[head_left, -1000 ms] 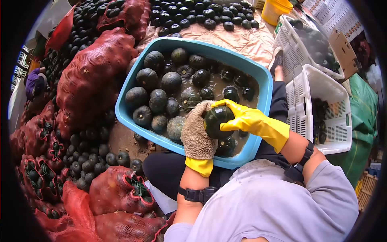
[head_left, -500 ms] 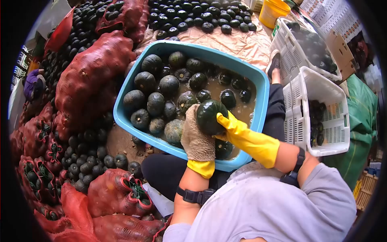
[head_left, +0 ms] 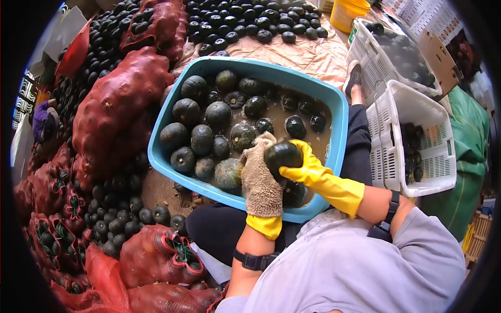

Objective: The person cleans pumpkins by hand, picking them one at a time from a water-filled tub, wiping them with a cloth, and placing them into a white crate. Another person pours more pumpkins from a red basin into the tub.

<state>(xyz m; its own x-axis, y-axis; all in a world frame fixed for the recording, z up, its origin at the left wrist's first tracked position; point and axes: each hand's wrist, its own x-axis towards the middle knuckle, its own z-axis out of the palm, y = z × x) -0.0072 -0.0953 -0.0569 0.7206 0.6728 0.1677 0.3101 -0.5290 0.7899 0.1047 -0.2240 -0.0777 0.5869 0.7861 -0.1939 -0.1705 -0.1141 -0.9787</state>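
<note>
A dark green pumpkin (head_left: 283,158) with a wet shine is held above the near side of a blue tub (head_left: 343,120). My right hand (head_left: 309,168), in a yellow rubber glove, is closed round its right side, thumb across the front. My left hand (head_left: 262,180) wears a tan fuzzy mitt over a yellow glove and presses against the pumpkin's left side; the mitt hides its fingers. Brown water (head_left: 308,136) fills the tub, where several more pumpkins sit, such as a pale-patched pumpkin (head_left: 228,173) just left of the mitt.
White plastic crates (head_left: 429,177) stand on the right, holding dark pumpkins. Red mesh sacks (head_left: 117,99) and loose pumpkins crowd the left. At the back, rows of pumpkins (head_left: 255,21) lie on a beige sheet (head_left: 297,52), near a yellow bucket (head_left: 347,15).
The pumpkin has turned in my hands and sits slightly lower and to the right. My left hand has shifted a little right along its side. My right thumb is lower.
</note>
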